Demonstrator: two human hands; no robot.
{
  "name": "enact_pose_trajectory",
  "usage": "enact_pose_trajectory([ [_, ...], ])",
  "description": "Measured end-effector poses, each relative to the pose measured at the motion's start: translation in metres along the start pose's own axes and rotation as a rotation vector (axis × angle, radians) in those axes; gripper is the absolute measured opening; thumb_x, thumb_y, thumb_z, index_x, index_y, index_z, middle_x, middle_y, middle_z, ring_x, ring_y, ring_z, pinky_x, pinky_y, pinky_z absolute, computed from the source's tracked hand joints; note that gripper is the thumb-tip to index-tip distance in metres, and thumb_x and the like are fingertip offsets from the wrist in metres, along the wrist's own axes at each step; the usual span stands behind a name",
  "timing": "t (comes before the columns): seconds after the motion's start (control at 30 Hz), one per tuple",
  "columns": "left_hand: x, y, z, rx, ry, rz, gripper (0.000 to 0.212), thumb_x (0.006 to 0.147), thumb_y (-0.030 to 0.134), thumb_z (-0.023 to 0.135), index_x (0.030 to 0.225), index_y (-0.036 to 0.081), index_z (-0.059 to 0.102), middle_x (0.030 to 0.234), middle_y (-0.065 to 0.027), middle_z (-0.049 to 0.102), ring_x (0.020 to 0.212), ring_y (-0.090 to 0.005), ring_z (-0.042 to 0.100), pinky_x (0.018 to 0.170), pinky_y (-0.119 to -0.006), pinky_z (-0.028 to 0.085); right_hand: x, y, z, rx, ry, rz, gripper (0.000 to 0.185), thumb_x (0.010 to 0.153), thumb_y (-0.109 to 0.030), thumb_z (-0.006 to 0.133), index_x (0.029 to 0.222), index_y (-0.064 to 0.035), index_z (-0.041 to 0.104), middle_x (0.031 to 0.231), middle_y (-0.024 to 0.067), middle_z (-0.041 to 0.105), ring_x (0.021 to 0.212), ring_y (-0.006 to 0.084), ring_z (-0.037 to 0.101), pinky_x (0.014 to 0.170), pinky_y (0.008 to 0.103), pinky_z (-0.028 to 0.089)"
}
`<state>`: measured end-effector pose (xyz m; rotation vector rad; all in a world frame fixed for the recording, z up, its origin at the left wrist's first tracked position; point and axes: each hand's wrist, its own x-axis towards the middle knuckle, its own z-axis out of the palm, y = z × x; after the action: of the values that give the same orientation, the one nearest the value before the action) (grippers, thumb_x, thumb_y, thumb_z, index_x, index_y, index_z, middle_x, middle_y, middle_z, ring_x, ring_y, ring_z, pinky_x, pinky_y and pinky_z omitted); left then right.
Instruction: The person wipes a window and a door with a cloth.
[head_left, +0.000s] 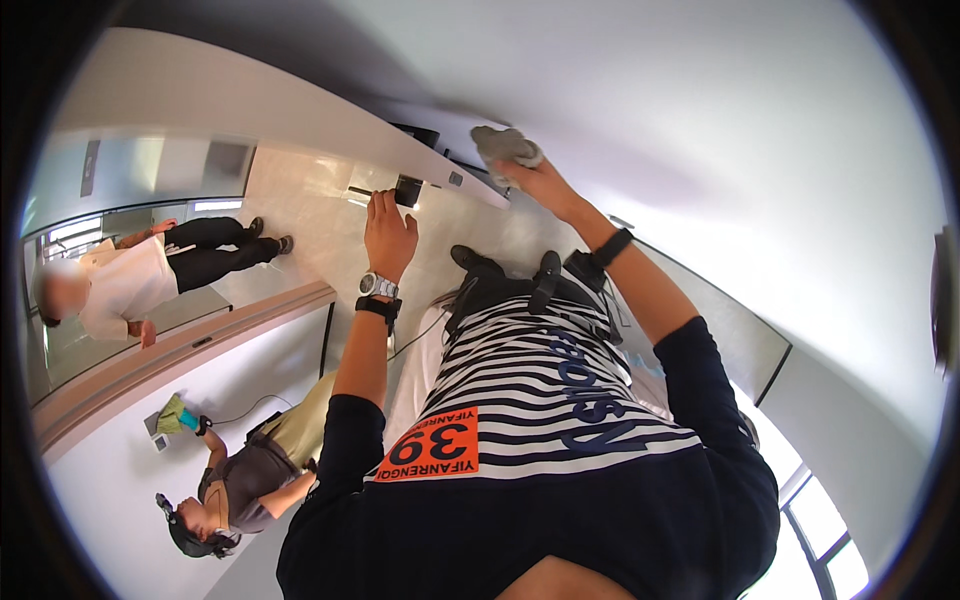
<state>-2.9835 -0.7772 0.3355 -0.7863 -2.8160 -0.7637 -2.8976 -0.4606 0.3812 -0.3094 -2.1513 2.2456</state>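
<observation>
My right hand (529, 176) grips a bunched grey cloth (506, 150) at the white wall surface (675, 97); whether the cloth touches the surface is hard to tell. My left hand (390, 232) is raised by the black lever handle (407, 190) of a pale door (300, 97). Its fingertips overlap the lever, the thumb stands apart, and I cannot see whether the fingers close around it. A latch plate (455, 178) shows in the door's narrow edge, between my two hands.
A person in a white top (127, 285) stands beyond a doorway frame (187, 345) to the left. Nearer, another person (247, 480) holds a green cloth (172, 415) to a wall switch (160, 442). Dark objects (420, 135) sit behind the door edge. Windows (817, 517) are at lower right.
</observation>
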Motion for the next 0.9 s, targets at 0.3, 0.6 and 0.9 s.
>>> enact_pose_trajectory([
  [0.3,-0.013,0.050,0.028,-0.079,-0.055,0.070,0.063,0.090,0.009,0.072,0.147,-0.007,0.050,0.150,-0.0274,0.056,0.140,-0.0493,0.053,0.111,-0.055,0.053,0.000,-0.014,0.022,-0.511,-0.107,0.037,0.076,0.114,-0.070,0.042,0.140,-0.0027,0.066,0.122,0.0199,0.075,0.119,0.0349,0.067,0.114,0.0440,0.047],
  [0.6,-0.046,0.067,0.052,-0.238,-0.134,0.130,0.022,0.095,0.010,0.071,0.115,0.001,0.077,0.109,-0.0245,0.076,0.106,-0.0497,0.070,0.089,-0.057,0.057,-0.039,-0.017,-0.045,-1.034,-0.437,-0.014,0.066,0.116,-0.057,0.041,0.143,-0.0012,0.065,0.129,0.0266,0.073,0.139,0.0396,0.059,0.141,0.0524,0.008],
  [0.9,0.033,0.132,-0.011,-0.241,-0.034,0.386,0.021,0.102,0.010,0.065,0.117,0.001,0.078,0.115,-0.0261,0.076,0.106,-0.0449,0.070,0.098,-0.052,0.055,0.008,0.007,-0.117,-1.540,-0.340,-0.349,0.036,0.101,-0.037,0.064,0.118,-0.0083,0.080,0.124,0.0179,0.075,0.143,0.0338,0.055,0.137,0.0593,0.018],
])
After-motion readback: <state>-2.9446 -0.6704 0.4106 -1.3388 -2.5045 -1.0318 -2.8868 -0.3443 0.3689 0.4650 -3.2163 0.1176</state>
